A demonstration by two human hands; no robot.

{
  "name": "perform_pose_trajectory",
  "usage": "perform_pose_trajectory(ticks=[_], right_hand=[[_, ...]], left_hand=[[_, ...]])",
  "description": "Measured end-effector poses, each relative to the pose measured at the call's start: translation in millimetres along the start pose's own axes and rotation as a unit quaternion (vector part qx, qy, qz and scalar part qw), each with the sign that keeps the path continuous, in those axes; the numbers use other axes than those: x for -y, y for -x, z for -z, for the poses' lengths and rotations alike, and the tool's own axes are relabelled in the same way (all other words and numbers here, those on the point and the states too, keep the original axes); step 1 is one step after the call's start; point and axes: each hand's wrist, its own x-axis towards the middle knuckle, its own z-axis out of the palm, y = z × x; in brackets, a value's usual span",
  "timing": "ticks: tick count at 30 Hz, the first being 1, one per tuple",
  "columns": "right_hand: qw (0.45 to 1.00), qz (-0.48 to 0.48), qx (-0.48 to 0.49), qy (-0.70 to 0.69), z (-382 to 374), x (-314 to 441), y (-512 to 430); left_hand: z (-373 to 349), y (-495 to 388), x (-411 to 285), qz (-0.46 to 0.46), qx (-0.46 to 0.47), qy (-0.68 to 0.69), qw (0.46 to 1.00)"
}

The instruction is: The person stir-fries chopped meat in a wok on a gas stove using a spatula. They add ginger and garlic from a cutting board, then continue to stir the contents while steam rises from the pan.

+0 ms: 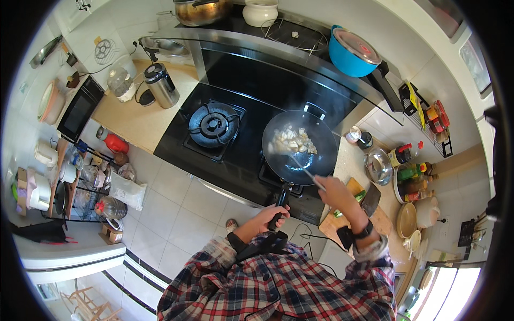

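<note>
A dark wok (277, 168) sits over the right burner, its long black handle pointing toward me. My left hand (274, 216) is closed around that handle. In my right hand (335, 194), above the wok's right front rim, is the handle of a metal spatula (301, 166); its blurred head is inside the wok beside the food. Pale, whitish chunks of food (294, 140) lie in the back half of the wok, and a wet, shiny patch shows on the bare metal in front of them. Light steam rises at the back.
The left gas burner (214, 124) holds no pan. Right of the stove, a cleaver (371, 199) and green vegetable pieces (360, 196) lie on a wooden cutting board (381, 224), near a metal bowl (378, 166) and bottles. A blue pot (349, 58) stands on the ledge above; an electric kettle (161, 86) stands left.
</note>
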Motion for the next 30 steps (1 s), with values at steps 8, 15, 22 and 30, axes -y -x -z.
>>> perform_pose_trajectory(ticks=[8,15,22,30], right_hand=[[0.946,-0.258,0.099,-0.170,67.0,-105.0,-20.4],[0.888,-0.210,0.104,-0.395,29.7,-109.1,-72.9],[0.992,-0.050,-0.096,0.063,-2.0,-113.1,-59.9],[0.999,0.012,0.009,0.031,18.9,-61.2,19.4]], left_hand=[[-3.9,2.7,-2.8,-0.009,0.019,-0.014,1.000],[4.0,8.2,-12.0,0.013,0.041,-0.016,0.999],[0.3,7.8,-10.2,-0.007,0.033,-0.021,0.999],[8.2,-3.0,-2.0,-0.023,0.060,0.018,0.998]])
